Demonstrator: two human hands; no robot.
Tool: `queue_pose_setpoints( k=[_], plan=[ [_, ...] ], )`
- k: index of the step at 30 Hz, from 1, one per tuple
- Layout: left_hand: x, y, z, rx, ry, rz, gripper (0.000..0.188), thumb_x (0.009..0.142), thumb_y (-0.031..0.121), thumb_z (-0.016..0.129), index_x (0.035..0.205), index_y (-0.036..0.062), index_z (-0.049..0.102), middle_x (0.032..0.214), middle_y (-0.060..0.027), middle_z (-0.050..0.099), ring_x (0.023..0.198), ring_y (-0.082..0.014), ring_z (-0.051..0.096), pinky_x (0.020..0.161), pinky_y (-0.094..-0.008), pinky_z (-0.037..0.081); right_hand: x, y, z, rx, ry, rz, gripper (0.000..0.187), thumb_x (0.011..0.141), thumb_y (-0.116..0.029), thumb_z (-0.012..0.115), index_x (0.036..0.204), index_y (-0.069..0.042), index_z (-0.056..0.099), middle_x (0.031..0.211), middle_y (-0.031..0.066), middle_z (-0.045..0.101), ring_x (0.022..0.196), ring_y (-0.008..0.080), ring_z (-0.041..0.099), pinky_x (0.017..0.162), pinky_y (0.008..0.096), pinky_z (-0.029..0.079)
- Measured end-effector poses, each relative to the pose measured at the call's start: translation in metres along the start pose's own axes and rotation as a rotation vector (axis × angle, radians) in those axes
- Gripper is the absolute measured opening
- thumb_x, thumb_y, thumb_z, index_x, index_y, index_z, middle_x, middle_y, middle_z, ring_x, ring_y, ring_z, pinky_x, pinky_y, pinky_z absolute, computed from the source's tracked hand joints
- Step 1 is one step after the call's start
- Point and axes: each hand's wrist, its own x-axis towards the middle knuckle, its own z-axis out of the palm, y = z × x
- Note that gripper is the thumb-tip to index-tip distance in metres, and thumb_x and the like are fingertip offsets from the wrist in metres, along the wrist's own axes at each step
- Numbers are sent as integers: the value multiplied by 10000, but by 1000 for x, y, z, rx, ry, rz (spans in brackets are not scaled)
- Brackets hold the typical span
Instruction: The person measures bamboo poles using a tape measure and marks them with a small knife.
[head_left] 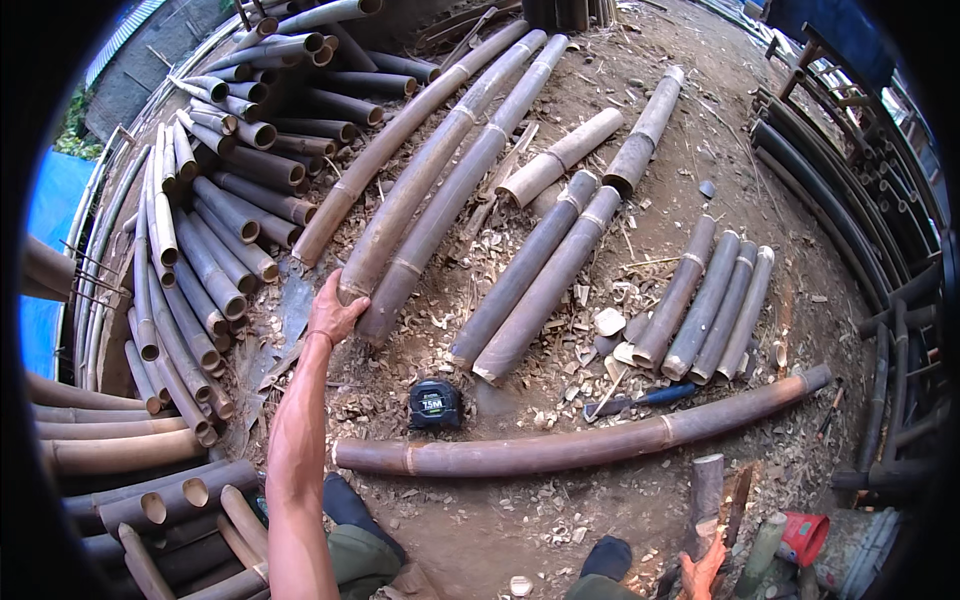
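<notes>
My left hand (337, 307) is closed around the near end of a long brown bamboo pole (430, 165), thumb on one side and fingers on the other. Another long bamboo pole (470, 180) lies close along its right side, and a third pole (385, 140) along its left. A black tape measure (435, 404) sits on the ground to the right of that hand. At the lower right, my right hand (704, 570) is beside an upright piece of wood (706, 490), its fingers apart; part of it is cut off by the lower edge.
Stacked bamboo poles (215, 250) fill the left side. Shorter bamboo lengths (545, 280) lie ahead, with several small pieces (715, 300) to their right. A curved pole (540, 450) lies crosswise before me, near a blue-handled blade (640, 400). A red container (803, 538) stands lower right.
</notes>
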Motion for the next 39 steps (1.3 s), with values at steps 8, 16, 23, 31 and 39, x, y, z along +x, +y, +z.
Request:
queue_pose_setpoints(
  k=[8,16,23,31,39],
  plan=[
    [-3,-9,19,154,130,107,816,736,506,787,1318,-4,526,1286,-203,542,1223,-327,517,1035,-423,441,-2,1,3,9,7,-32,1056,636,-122,792,1513,-4,216,1309,256,403,1256,441,372,1085,491,290],
    [-32,48,57,676,32,54,773,658,416,825,1229,2,510,1223,-188,517,1149,-372,531,953,-465,487,3,1,12,32,-11,-26,1039,643,-117,781,1510,-9,219,1308,259,395,1250,446,372,1078,493,293],
    [-67,98,34,-1195,-811,-152,809,721,384,753,1328,-57,451,1078,-203,652,961,-286,684,845,-376,567,-4,-5,-4,20,10,-29,1004,659,-112,775,1500,-13,235,1314,256,394,1249,452,372,1082,497,291],
    [-67,122,27,-634,-530,-64,816,737,430,785,1326,-27,455,1082,-182,639,1013,-259,652,853,-382,536,-5,-11,0,48,17,-30,998,656,-80,777,1496,-18,241,1314,259,402,1258,453,370,1091,490,293],
    [-26,67,49,448,-26,71,677,819,458,728,1362,149,470,1250,-182,487,1240,-346,459,1009,-490,424,-5,-5,-1,50,44,-52,989,651,-100,775,1491,-22,259,1309,252,412,1250,442,381,1087,487,298]
  ],
)
